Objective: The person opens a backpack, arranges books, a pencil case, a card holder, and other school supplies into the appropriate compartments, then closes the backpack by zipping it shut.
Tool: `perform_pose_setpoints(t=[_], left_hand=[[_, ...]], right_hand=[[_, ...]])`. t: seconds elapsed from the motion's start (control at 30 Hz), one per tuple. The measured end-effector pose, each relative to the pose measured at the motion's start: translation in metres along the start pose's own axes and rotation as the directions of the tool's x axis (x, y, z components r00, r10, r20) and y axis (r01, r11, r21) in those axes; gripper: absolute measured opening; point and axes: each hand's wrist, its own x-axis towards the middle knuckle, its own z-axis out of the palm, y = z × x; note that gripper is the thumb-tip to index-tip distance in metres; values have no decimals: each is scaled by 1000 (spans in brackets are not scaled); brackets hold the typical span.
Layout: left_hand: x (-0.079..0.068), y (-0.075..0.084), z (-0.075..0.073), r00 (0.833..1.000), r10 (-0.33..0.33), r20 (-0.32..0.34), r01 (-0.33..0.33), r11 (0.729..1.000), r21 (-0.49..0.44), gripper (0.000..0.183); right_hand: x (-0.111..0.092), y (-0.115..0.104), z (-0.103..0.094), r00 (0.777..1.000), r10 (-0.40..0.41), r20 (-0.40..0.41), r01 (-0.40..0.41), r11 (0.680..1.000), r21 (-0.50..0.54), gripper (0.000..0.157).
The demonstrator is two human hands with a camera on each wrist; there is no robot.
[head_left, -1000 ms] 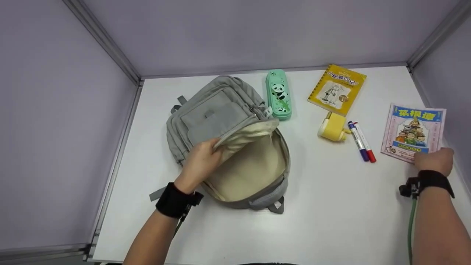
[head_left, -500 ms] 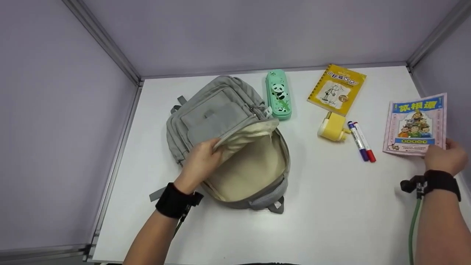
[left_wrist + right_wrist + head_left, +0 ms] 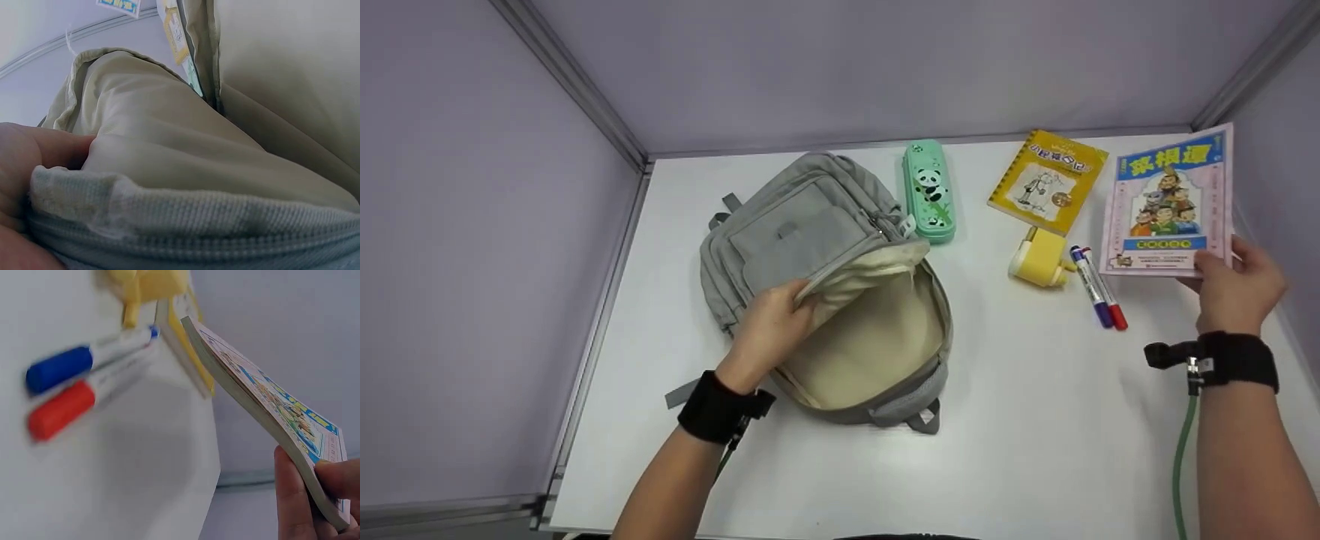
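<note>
Pinching the flap [image 3: 861, 276] of a grey backpack [image 3: 806, 236], at left: left hand [image 3: 772, 324]. Gripping a pink book [image 3: 1166, 210] above the table [image 3: 1035, 427], at right: right hand [image 3: 1243, 291]. Between: two markers [image 3: 1091, 287], yellow gadget [image 3: 1039, 259]. Far: green pencil case [image 3: 928, 192], yellow book [image 3: 1048, 180].

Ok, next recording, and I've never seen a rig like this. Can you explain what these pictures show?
There is no machine here: a person works with two bare hands. The wide view comes from a camera worn on the head, looking forward and down. The two close-ups come from a small camera strapped to each wrist.

The left hand grips the zipped edge of an open gray backpack. The right hand holds a pink book above the white table. On the table also lie a green panda case, a yellow book, a yellow gadget, a blue-capped marker and a red-capped marker.
</note>
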Motion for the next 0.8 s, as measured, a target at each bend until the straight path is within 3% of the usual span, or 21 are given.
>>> perform_pose_setpoints(t=[0.13,0.27,0.5,0.8], left_hand=[[0,-1,1,1000,11,-14,-11,1000,-13,12],[0,-2,2,999,19,-32,-20,1000,-23,12],[-1,-2,3,998,36,-59,-37,999,-20,12],[-4,-2,3,998,29,-56,-29,999,-14,20]], right_hand=[[-18,1,17,983,-18,184,14,1000,26,62],[-36,6,29,934,4,358,1,1000,-14,71],[-58,22,43,799,139,586,-10,976,-218,74],[-65,39,48,621,316,717,-62,932,-357,73]])
